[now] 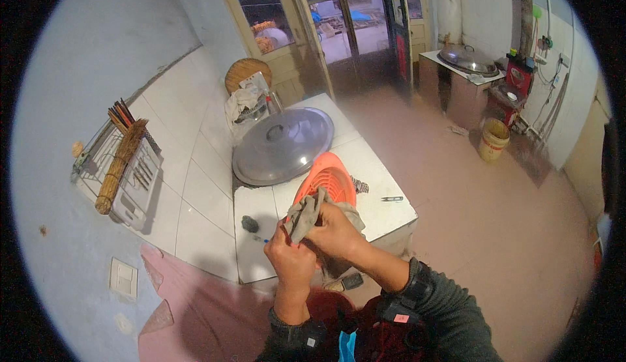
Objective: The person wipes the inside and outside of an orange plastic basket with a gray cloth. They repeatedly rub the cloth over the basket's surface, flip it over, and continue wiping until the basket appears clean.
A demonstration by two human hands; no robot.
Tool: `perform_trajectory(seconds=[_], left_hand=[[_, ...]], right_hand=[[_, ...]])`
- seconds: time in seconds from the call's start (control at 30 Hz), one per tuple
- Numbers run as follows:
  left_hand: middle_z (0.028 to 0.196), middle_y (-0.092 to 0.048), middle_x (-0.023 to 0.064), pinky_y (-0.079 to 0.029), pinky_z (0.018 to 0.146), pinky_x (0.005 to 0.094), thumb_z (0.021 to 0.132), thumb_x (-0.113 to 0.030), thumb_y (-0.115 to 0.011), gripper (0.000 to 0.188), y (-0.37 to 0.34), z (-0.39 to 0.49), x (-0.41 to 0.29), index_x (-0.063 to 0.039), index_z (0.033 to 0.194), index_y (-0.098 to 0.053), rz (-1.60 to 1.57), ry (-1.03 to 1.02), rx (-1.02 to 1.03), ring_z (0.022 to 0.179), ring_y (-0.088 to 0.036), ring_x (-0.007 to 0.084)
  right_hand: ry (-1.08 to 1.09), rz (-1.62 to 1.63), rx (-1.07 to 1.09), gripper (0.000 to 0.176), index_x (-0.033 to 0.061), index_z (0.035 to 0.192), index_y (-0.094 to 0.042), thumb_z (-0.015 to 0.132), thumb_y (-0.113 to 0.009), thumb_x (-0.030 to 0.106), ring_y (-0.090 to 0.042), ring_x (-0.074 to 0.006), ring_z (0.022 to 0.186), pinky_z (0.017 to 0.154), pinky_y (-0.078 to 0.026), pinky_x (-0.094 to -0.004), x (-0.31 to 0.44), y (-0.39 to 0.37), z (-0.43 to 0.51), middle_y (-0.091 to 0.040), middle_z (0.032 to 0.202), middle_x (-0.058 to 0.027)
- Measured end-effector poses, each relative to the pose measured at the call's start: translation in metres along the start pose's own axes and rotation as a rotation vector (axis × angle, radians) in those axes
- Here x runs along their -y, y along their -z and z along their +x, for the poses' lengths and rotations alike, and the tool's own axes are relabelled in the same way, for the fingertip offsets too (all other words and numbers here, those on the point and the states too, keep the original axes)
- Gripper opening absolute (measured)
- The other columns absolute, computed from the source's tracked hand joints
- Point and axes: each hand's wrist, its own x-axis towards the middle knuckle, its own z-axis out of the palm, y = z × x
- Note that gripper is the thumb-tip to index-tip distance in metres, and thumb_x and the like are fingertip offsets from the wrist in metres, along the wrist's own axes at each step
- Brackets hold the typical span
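I hold an orange slotted plastic basket (328, 169), tilted, above the near edge of a white-tiled counter (381, 181). My left hand (289, 259) is closed around its near end, with part of a grey cloth (304, 218) against the fingers. Bunched in my right hand (337, 232), the same cloth presses on the basket's near part. That near part is mostly hidden by the cloth and both hands. Close to my left hand, a dark scouring pad (250, 223) and a small blue-tipped item lie on the tiles.
Behind the basket lies a large round metal lid (283, 142). Small thread snips (391, 199) and a striped cloth (360, 185) are on the counter's right side. A wall rack (134, 181) holds chopsticks and a straw brush (122, 164). A yellow bucket (494, 140) stands on the floor.
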Motion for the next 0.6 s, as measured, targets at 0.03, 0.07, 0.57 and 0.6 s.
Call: perform_trajectory(seconds=[0.03, 0.07, 0.57, 0.6], left_hand=[[0.072, -0.064, 0.0200, -0.051, 0.062, 0.0386, 0.071, 0.009, -0.050, 0.028, 0.001, -0.001, 0.001, 0.007, 0.097, -0.062, -0.052, -0.010, 0.004, 0.067, -0.068, 0.0284], [0.073, -0.063, 0.0205, -0.051, 0.062, 0.0403, 0.072, 0.007, -0.052, 0.027, 0.002, -0.002, 0.002, 0.005, 0.097, -0.062, -0.002, 0.019, 0.022, 0.069, -0.067, 0.0326], [0.086, -0.066, 0.0210, -0.051, 0.074, 0.0448, 0.079, -0.006, -0.060, 0.027, -0.004, 0.000, -0.043, -0.001, 0.105, -0.061, 0.332, 0.194, 0.114, 0.082, -0.065, 0.0394], [0.088, -0.066, 0.0202, -0.051, 0.075, 0.0449, 0.080, -0.008, -0.059, 0.028, -0.009, -0.001, -0.046, -0.002, 0.107, -0.061, 0.318, 0.256, 0.133, 0.084, -0.065, 0.0388]], right_hand=[[0.032, -0.045, 0.023, 0.024, -0.0016, 0.098, -0.064, 0.084, -0.068, 0.017, -0.059, -0.0147, 0.084, 0.076, -0.047, -0.0298, -0.001, -0.001, 0.000, -0.064, 0.092, -0.0091], [0.018, -0.120, 0.045, 0.022, -0.0014, 0.097, -0.064, 0.084, -0.067, 0.016, -0.058, -0.0145, 0.084, 0.075, -0.047, -0.0296, -0.003, -0.001, -0.001, -0.064, 0.092, -0.0088], [-0.067, 0.107, 0.128, 0.015, -0.0004, 0.094, -0.067, 0.084, -0.061, 0.009, -0.056, -0.0106, 0.081, 0.074, -0.046, -0.0279, 0.024, 0.034, 0.002, -0.063, 0.087, -0.0023], [-0.103, 0.180, 0.091, 0.015, -0.0005, 0.094, -0.066, 0.084, -0.061, 0.009, -0.056, -0.0105, 0.081, 0.073, -0.046, -0.0279, 0.024, 0.039, 0.005, -0.063, 0.087, -0.0024]])
